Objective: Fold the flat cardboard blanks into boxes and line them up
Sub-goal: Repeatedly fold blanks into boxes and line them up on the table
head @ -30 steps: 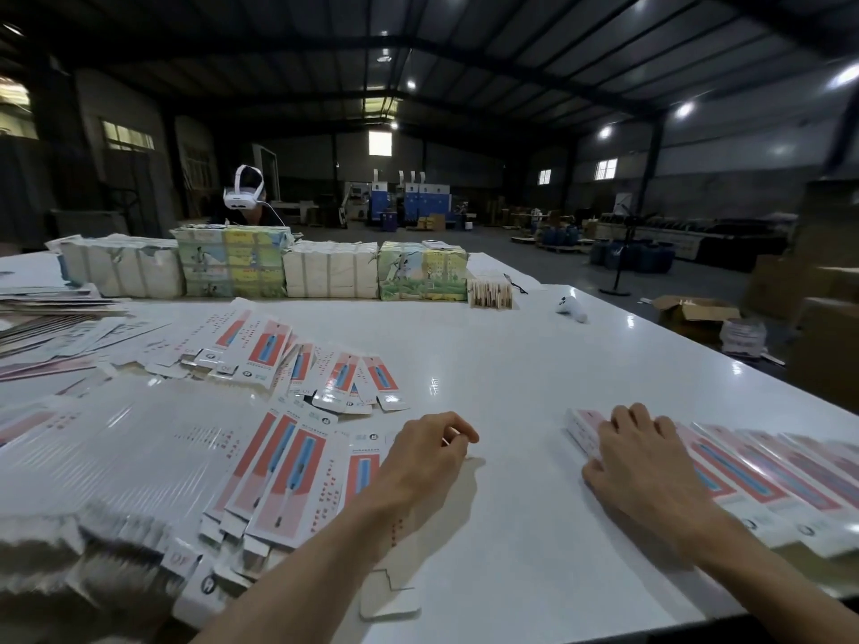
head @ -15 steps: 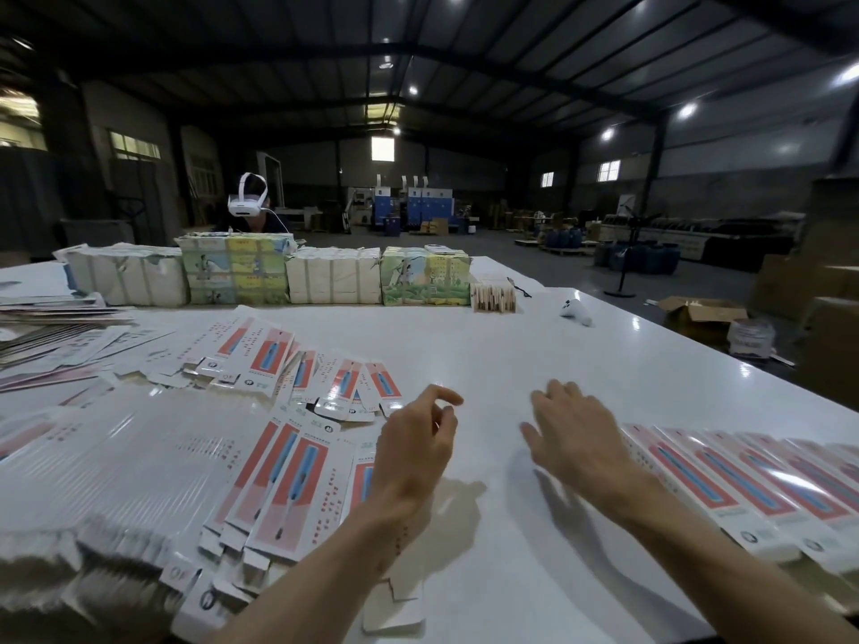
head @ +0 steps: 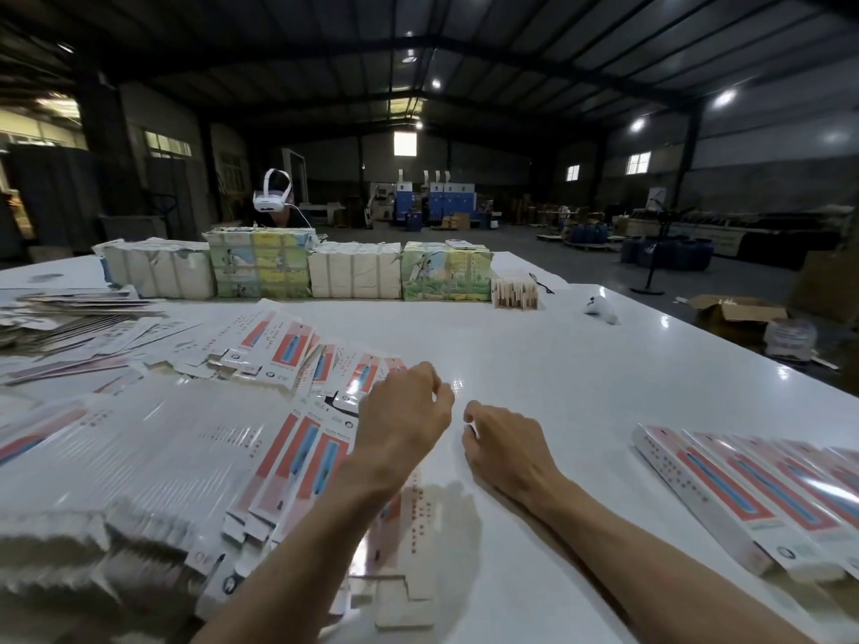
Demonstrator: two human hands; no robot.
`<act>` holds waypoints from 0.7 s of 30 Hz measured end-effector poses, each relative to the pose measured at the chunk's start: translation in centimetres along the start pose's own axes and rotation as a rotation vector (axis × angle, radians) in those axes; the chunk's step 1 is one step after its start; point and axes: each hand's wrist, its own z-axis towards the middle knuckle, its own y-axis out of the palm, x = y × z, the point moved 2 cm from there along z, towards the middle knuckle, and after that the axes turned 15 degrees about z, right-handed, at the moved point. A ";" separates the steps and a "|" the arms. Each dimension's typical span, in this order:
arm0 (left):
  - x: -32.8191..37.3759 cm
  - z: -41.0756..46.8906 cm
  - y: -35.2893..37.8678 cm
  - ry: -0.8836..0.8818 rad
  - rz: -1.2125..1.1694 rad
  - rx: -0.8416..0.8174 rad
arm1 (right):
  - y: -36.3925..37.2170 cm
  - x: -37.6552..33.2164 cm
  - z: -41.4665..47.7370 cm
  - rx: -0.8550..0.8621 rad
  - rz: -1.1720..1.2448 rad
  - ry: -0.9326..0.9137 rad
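A fanned pile of flat red, blue and white cardboard blanks [head: 297, 462] covers the left of the white table [head: 581, 364]. One blank [head: 411, 527] lies under my left forearm. My left hand [head: 404, 420] hovers over the pile's right edge with loosely curled fingers and holds nothing. Just to its right, my right hand [head: 506, 450] sits low over bare table, fingers curled down, also with nothing in it. Several folded boxes [head: 743, 495] lie side by side in a row at the right edge.
More loose blanks [head: 283, 346] spread further back on the left. Wrapped bundles [head: 353, 271], a small block of wooden pieces [head: 513, 292] and a white controller [head: 602, 309] line the far side. A person wearing a headset [head: 272, 202] stands behind them.
My right hand has left the row of folded boxes and swung left across the table to beside my left hand. My left hand lifted and moved slightly forward.
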 end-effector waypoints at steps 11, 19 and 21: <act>-0.3 -8.0 -3.4 0.043 0.783 -0.566 | -0.1 0.8 0.3 0.013 0.124 0.048; -3.3 -7.3 -3.1 -0.054 0.248 -0.732 | -0.1 1.5 0.5 0.057 0.266 0.101; -3.4 -6.6 -2.5 -0.025 0.177 -0.722 | -0.1 1.9 0.7 0.051 0.320 0.125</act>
